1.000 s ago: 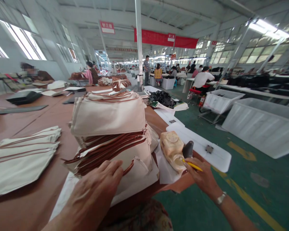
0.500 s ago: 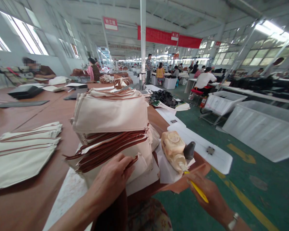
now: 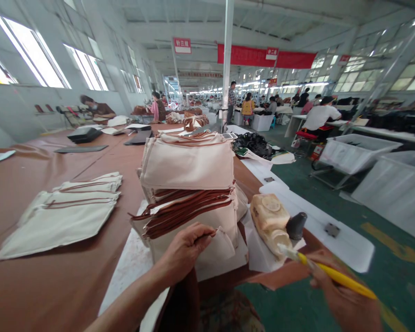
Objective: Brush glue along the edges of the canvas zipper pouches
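My left hand [image 3: 190,246] is closed in a pinch on the corner of a cream fabric panel [image 3: 217,249] at the near side of the stack. More cream panels with brown edging [image 3: 190,212] are piled behind it, the upper ones [image 3: 188,163] lying flat on top. My right hand [image 3: 346,286] grips a yellow-handled brush [image 3: 335,274]. Its pale tip is at the mouth of a yellowed plastic bottle [image 3: 268,214], which lies on its side on white paper. A dark grey cone-shaped piece [image 3: 296,225] sits beside the bottle.
Another spread of cream panels [image 3: 65,216] lies on the brown-covered table [image 3: 31,286] at left. Dark sheets [image 3: 85,134] are farther back. A white board [image 3: 318,226] juts out at the right edge. White bins [image 3: 397,184] stand on the green floor, with several people working beyond.
The view has swung left, so things appear farther right. My right hand has drawn back to the right with the brush, showing more of its pale tip. My left hand still pinches the panel.
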The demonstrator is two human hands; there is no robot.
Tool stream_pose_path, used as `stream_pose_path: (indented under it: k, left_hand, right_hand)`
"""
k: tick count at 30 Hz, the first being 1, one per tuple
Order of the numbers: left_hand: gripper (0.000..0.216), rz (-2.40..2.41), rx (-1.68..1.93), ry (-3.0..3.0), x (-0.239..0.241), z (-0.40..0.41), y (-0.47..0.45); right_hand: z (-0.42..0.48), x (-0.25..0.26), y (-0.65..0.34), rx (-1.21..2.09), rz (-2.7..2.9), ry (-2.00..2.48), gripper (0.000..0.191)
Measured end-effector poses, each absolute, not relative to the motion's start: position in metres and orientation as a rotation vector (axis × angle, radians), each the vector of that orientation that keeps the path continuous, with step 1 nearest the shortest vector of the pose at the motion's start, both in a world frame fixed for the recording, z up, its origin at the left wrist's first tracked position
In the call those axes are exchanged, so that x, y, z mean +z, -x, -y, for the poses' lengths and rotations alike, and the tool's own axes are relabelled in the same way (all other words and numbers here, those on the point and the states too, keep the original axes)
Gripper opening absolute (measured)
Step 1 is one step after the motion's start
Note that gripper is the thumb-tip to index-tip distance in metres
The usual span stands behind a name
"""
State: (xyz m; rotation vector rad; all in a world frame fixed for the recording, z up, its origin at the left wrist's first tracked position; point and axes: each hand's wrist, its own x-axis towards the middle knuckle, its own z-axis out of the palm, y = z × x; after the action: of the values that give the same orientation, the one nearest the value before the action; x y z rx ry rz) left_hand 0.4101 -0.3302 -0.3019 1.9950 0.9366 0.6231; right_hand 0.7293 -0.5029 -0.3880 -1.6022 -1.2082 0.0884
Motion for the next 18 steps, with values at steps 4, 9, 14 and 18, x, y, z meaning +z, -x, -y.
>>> stream_pose_path:
  k: [4, 9, 14, 18]
  left_hand:
    - [0.026, -0.923, 0.580, -1.979, -0.299, 0.336, -0.412]
    - [0.025, -0.926, 0.574, -1.949, -0.293, 0.342, -0.414]
    - [0.025, -0.893, 0.553, -1.966, -0.295, 0.346, -0.412]
    - [0.025, -0.887, 0.581, -1.965, -0.297, 0.347, -0.412]
  right_hand:
    - [0.483, -0.329, -0.689, 0.477, 0.598, 1.275, 0.030]
    - [0.455, -0.306, -0.642, 0.694, 0.631, 1.096, 0.031]
    - [0.427, -0.316, -0.625, 0.722, 0.746, 1.169, 0.036]
    - [0.423, -0.313, -0.629, 0.581, 0.688, 1.195, 0.034]
